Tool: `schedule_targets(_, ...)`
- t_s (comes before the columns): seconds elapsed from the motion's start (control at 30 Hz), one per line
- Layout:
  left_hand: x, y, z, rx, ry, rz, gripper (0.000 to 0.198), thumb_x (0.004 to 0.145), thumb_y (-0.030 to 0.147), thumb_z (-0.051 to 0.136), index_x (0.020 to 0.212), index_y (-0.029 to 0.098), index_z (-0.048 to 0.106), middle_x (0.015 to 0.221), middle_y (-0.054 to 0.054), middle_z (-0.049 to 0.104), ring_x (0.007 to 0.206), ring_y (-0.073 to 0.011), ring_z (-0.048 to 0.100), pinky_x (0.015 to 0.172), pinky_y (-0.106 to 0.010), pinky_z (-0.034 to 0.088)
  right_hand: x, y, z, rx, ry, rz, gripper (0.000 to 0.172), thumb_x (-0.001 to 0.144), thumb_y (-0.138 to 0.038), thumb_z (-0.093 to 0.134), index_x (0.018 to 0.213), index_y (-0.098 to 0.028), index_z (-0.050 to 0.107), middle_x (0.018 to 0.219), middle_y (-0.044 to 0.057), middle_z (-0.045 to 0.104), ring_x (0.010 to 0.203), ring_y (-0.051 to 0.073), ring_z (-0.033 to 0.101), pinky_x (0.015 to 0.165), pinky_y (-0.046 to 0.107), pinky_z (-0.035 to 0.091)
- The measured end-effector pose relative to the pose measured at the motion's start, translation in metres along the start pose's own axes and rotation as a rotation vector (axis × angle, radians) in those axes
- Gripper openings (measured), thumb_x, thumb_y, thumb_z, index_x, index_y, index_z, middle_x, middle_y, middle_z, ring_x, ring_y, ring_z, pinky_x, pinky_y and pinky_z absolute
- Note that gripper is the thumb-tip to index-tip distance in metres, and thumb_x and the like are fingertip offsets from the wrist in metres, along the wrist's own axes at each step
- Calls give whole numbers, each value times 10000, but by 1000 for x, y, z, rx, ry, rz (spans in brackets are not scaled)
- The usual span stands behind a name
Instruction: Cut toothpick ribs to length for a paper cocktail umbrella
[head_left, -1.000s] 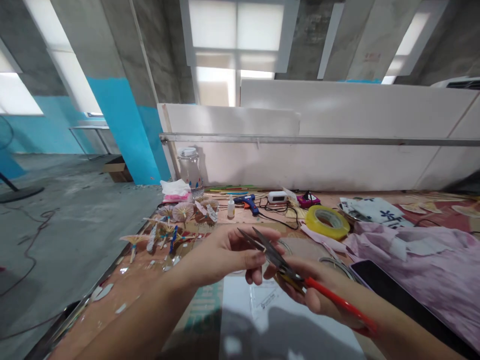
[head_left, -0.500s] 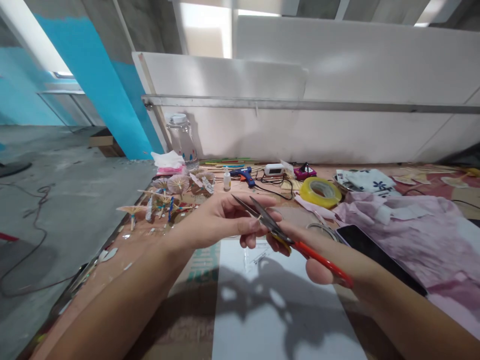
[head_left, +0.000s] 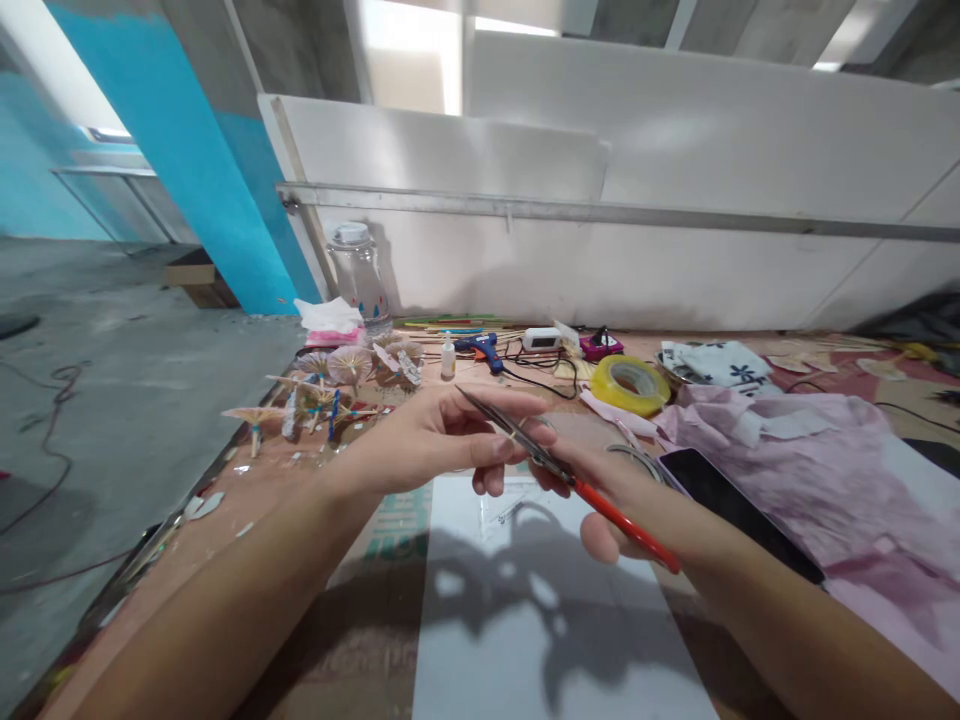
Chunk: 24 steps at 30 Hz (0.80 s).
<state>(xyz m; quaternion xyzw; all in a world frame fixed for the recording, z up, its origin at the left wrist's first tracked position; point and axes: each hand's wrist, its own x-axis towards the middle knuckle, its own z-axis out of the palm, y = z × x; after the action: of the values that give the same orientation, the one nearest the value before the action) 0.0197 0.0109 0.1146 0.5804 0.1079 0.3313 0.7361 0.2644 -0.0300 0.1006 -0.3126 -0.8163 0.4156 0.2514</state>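
My right hand [head_left: 607, 490] grips a pair of red-handled scissors [head_left: 551, 465], their blades closed together and pointing up to the left. My left hand [head_left: 450, 430] is closed, thumb and fingers pinched on a tiny pale sliver [head_left: 513, 436] right beside the blades. What else its curled fingers may hold is hidden. Both hands hover over a white sheet of paper [head_left: 540, 620] with small dark print near its top edge. Their shadow falls across that sheet.
Small paper umbrellas [head_left: 349, 365] stand at the left. Behind are a glue bottle [head_left: 448, 356], a blue glue gun [head_left: 484, 350] and a water jug [head_left: 358, 275]. Yellow tape [head_left: 630, 385], a phone [head_left: 739, 510] and pink cloth [head_left: 817, 470] lie to the right.
The scissor blades, parted before, have come together at the sliver. My right hand's fingers have tightened on the handles. The whole view has shifted slightly.
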Motion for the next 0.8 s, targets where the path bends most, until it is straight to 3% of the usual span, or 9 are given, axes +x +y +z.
schedule_targets(0.1, -1, 0, 1, 22, -15, 26, 295, 872, 198, 785, 1158, 270, 783, 956, -51, 806, 600, -85, 697, 556, -173, 557, 0, -2, 0, 36, 9, 23, 819, 807, -727, 705, 1459, -250, 567, 1259, 148, 631, 1059, 281, 587, 935, 453, 521)
schedule_targets(0.2, -2, 0, 2, 38, -14, 20, 310, 889, 184, 767, 1175, 302, 775, 1033, -47, 806, 615, -76, 703, 570, -170, 565, -2, 1, 0, 76, 5, 3, 843, 793, -728, 718, 1475, -263, 549, 1280, 146, 625, 1089, 283, 588, 939, 448, 521)
schedule_targets(0.33, -3, 2, 3, 15, -32, 21, 305, 890, 199, 768, 1174, 311, 775, 1074, -51, 803, 635, -72, 709, 589, -164, 570, -2, 9, 3, 135, 9, -42, 817, 820, -783, 631, 1443, -258, 564, 1213, 132, 638, 941, 230, 591, 868, 427, 536)
schedule_targets(0.47, -1, -1, 0, 19, -43, 26, 307, 903, 197, 752, 1189, 309, 767, 1049, -46, 800, 645, -70, 710, 610, -164, 577, 2, 11, 5, 148, 45, -52, 818, 757, -855, 603, 1279, -229, 670, 1143, 116, 648, 878, 214, 577, 791, 392, 539)
schedule_targets(0.67, 0, -6, -6, 38, -26, 3, 300, 894, 222, 767, 1172, 333, 772, 974, -17, 789, 606, -58, 691, 564, -143, 545, 7, 3, 6, 169, 79, 38, 823, 700, -883, 611, 1162, -210, 712, 1153, 119, 677, 994, 261, 618, 845, 405, 534)
schedule_targets(0.8, 0, -6, -8, 70, -15, -18, 336, 890, 210, 768, 1210, 313, 758, 804, 5, 745, 574, -59, 655, 566, -157, 539, 5, 4, 9, 132, 112, 35, 771, 722, -836, 652, 1185, -222, 715, 1173, 111, 694, 1023, 265, 639, 897, 407, 535)
